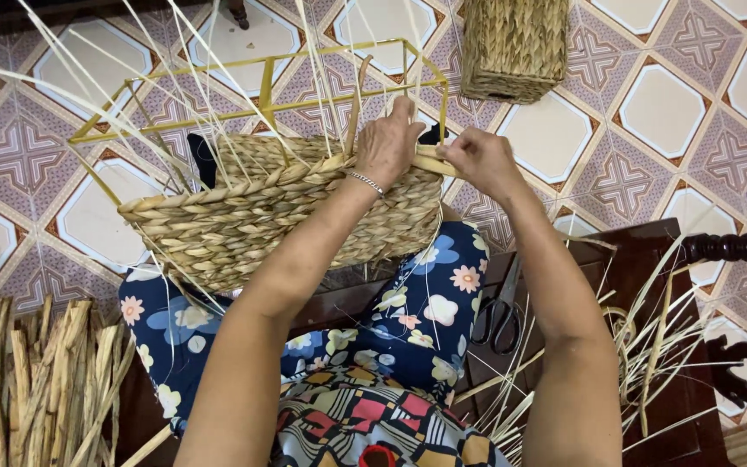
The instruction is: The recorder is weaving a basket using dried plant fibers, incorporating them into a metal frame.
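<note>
A half-woven straw basket [244, 220] rests on my lap, built around a yellow metal frame [261, 82] with thin pale reed stakes sticking up from it. My left hand [388, 143], with a silver bracelet at the wrist, presses on the basket's braided rim at its far right corner. My right hand [482, 160] pinches a flat straw strand [437, 162] just beside the left hand, at the same corner. The fingertips of both hands are partly hidden by the weave.
A finished woven basket [514, 47] stands on the patterned tile floor at the top. Black scissors [499, 311] lie on the dark wooden bench to my right. A bundle of dried straw [32, 380] sits at lower left; loose reeds [650, 346] lie at right.
</note>
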